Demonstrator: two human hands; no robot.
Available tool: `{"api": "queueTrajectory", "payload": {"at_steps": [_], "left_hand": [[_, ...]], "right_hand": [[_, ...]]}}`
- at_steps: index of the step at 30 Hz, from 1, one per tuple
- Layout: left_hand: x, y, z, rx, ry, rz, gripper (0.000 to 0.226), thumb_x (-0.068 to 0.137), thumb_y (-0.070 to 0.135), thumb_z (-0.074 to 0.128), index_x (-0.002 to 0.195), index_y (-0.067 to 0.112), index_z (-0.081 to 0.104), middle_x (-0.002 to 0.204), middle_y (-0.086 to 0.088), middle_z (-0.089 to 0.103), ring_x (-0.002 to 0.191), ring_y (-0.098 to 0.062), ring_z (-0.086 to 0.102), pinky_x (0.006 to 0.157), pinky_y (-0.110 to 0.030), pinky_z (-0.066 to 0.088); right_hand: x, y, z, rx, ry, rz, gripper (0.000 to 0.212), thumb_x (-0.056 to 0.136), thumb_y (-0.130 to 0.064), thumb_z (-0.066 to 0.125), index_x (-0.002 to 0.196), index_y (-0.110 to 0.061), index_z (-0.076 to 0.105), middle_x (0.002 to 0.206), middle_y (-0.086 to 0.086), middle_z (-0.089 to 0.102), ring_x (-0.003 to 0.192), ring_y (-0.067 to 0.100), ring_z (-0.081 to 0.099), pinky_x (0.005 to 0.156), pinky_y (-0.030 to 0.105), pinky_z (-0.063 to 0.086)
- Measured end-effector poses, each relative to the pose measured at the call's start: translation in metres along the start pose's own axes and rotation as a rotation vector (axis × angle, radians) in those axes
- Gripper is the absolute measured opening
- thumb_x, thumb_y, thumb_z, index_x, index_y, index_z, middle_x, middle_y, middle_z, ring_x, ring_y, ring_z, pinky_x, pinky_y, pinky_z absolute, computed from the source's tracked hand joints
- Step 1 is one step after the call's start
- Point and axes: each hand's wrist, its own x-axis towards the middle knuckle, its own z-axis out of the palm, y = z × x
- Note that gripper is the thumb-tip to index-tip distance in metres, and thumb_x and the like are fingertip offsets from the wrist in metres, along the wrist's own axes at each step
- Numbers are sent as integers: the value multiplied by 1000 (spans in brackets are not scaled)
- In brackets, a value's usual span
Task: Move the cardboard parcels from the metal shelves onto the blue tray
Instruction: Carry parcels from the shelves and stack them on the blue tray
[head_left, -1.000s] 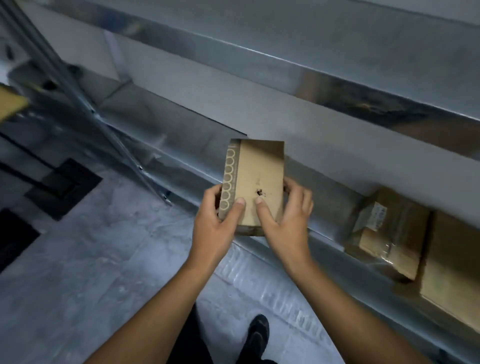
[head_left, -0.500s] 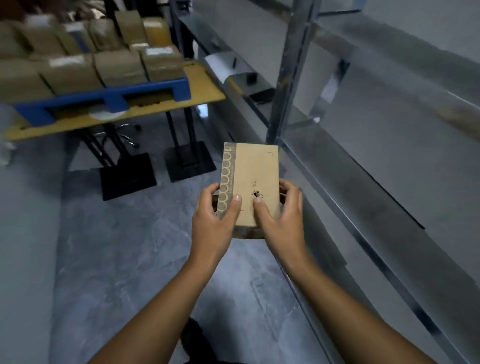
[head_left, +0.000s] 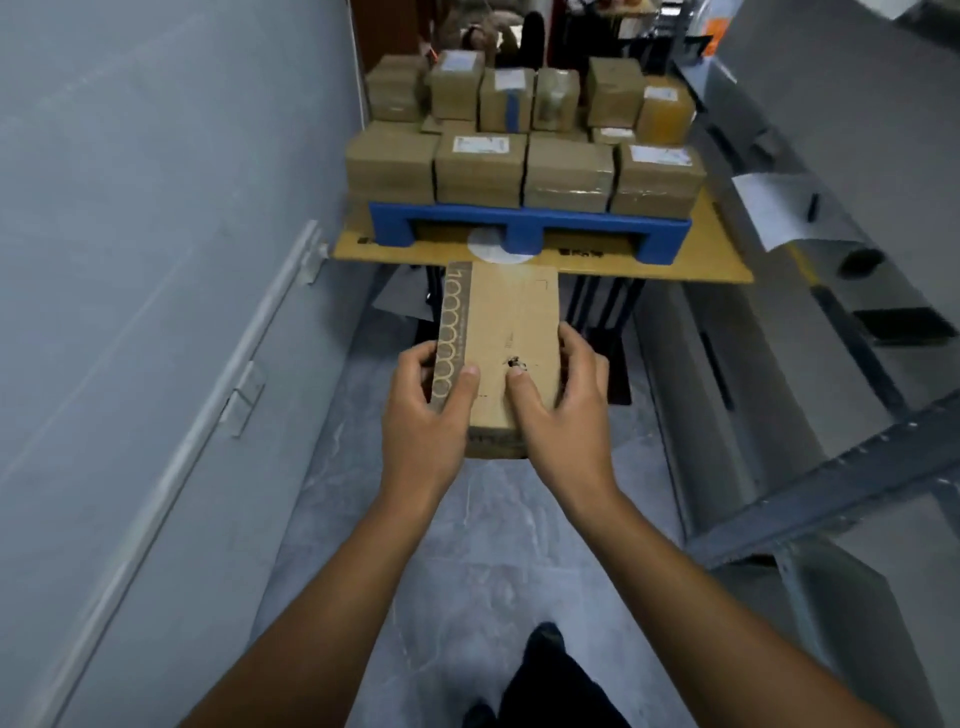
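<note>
Carrying parcel (head_left: 498, 343): left hand (head_left: 423, 415) and right hand (head_left: 563, 415) both grip it
Blue tray (head_left: 395, 228): now straight ahead, metal shelves (head_left: 857, 457) swung aside; placement likely next

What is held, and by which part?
A cardboard parcel, at its near end: left hand on its left edge, right hand on its right.
</note>
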Motion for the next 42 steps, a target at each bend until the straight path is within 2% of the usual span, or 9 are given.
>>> {"api": "queueTrajectory", "payload": {"at_steps": [8, 12, 16, 24, 27, 30, 33, 38, 42], "left_hand": [[173, -37, -16, 53, 116, -1, 35, 91, 49, 65, 123, 40, 55, 115, 14, 69, 98, 5, 66, 70, -5, 47], [275, -49, -21, 60, 145, -25, 29, 96, 37, 69, 123, 35, 58, 111, 14, 70, 95, 5, 69, 68, -6, 49], [370, -55, -23, 83, 169, -30, 29, 97, 33, 70, 123, 34, 58, 103, 19, 71, 89, 10, 68, 66, -4, 47], [540, -88, -22, 53, 103, -90, 28, 97, 30, 71, 121, 35, 57, 102, 34, 69, 89, 11, 68, 65, -5, 49], [607, -108, -19, 40, 49, -99, 37, 95, 42, 69, 129, 33, 57, 111, 22, 70, 98, 11, 66, 71, -5, 49], [674, -124, -17, 40, -11, -104, 30, 94, 44, 69, 121, 42, 55, 106, 39, 65, 96, 21, 60, 66, 1, 44], [732, -140, -15, 30, -78, -138, 31, 90, 51, 66, 118, 51, 52, 106, 42, 64, 91, 15, 66, 63, -4, 48], [793, -164, -7, 66, -173, -206, 52, 82, 69, 60, 129, 49, 49, 120, 20, 66, 106, -1, 66, 84, -32, 58], [808, -171, -3, 67, -199, -191, 42, 84, 64, 62, 122, 51, 50, 112, 26, 67, 97, 7, 66, 67, -8, 49]], "right_hand": [[154, 9, 120, 38, -96, -44, 61, 96, -38, 66, 151, -31, 40, 129, -17, 40, 116, -20, 44, 90, -1, 39], [244, 6, 179, 58, -131, -46, 63, 96, -37, 66, 152, -26, 39, 137, -12, 39, 121, -15, 43, 99, 14, 44], [330, 2, 230, 45, -154, -48, 63, 96, -35, 67, 152, -24, 40, 135, -8, 41, 112, -23, 42, 87, -3, 37], [468, 6, 317, -10, -154, -3, 63, 97, -35, 65, 153, -24, 38, 136, -8, 39, 110, -27, 39, 86, -6, 32], [520, 12, 352, -47, -106, 17, 64, 97, -37, 65, 154, -25, 37, 144, -6, 40, 119, -9, 43, 105, 13, 40], [569, 15, 389, -76, -53, 58, 65, 97, -36, 65, 154, -24, 38, 144, -3, 44, 129, 8, 47, 111, 40, 45], [615, 22, 422, -120, -20, 94, 65, 97, -37, 65, 154, -23, 38, 145, -2, 47, 127, 8, 50, 109, 42, 48], [661, 38, 453, -142, 10, 150, 66, 96, -38, 65, 155, -24, 37, 142, -9, 41, 126, 3, 45, 110, 41, 47], [670, 46, 460, -142, 43, 186, 68, 92, -46, 61, 153, -28, 38, 143, -9, 43, 126, 1, 46, 110, 39, 47]]}}
